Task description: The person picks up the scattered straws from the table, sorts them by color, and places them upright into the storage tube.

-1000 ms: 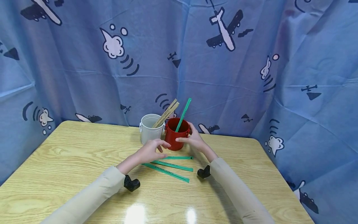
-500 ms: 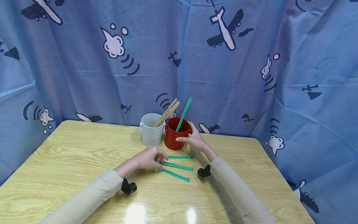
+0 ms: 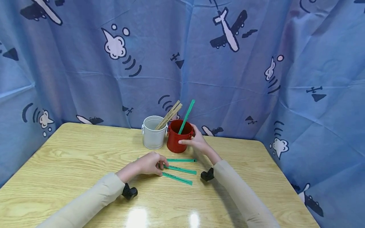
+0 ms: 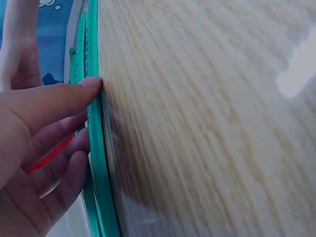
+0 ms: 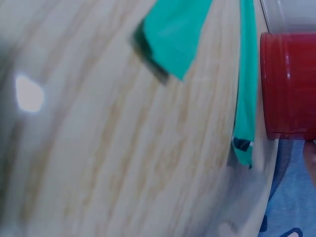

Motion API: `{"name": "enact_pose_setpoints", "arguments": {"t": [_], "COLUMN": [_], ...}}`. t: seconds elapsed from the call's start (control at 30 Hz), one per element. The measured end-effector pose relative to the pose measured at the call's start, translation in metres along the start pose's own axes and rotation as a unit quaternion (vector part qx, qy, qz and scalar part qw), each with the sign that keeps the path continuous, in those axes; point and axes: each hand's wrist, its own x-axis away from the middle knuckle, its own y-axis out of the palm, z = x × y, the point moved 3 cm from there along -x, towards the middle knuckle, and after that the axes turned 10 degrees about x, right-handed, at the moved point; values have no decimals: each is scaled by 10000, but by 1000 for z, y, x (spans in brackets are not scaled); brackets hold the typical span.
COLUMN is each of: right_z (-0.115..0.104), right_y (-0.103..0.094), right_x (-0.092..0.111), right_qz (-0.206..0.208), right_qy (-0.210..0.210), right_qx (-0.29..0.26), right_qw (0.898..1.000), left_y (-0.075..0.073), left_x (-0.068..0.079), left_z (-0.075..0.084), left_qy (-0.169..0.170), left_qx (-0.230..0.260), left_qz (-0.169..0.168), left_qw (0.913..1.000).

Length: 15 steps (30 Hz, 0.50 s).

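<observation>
My left hand (image 3: 149, 163) bends over the left part of the nearest green paper-wrapped stick (image 3: 178, 179), printed along its length. In the left wrist view, the thumb crosses this green stick (image 4: 102, 163) and the other fingers curl behind it, pinching it. Behind lie two similar sticks, a middle one (image 3: 184, 170) and a back one (image 3: 182, 160). My right hand (image 3: 200, 144) grips the red bucket (image 3: 174, 144) from the right, thumb in front and fingers at the rim. One green stick (image 3: 187, 115) leans upright inside that bucket.
Beside the red bucket stands a white bucket (image 3: 152, 139) holding brown paper-wrapped sticks (image 3: 170, 116). Both are near the back edge of the wooden table (image 3: 85, 152). A blue curtain (image 3: 159, 63) hangs behind.
My left hand has come down and toward me from in front of the buckets to the nearest green stick. The right hand and red bucket stay put.
</observation>
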Motion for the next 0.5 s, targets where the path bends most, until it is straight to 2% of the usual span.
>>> {"name": "enact_pose_setpoints", "arguments": {"t": [0.2, 0.43, 0.5], "right_z": [-3, -32, -34], "right_y": [-1, -7, -7], "right_x": [2, 17, 17], "right_qz": [-118, -212, -232], "right_qy": [108, 31, 51], "right_qx": [-67, 16, -7], "right_qw": [9998, 9998, 9997], "left_y": [1, 3, 3], "left_x": [3, 4, 4], "left_z": [0, 0, 0], "left_qy": [-15, 64, 88], "left_qx": [49, -264, -390], "left_qz": [12, 104, 124], "left_qw": [10000, 9996, 9991]}}
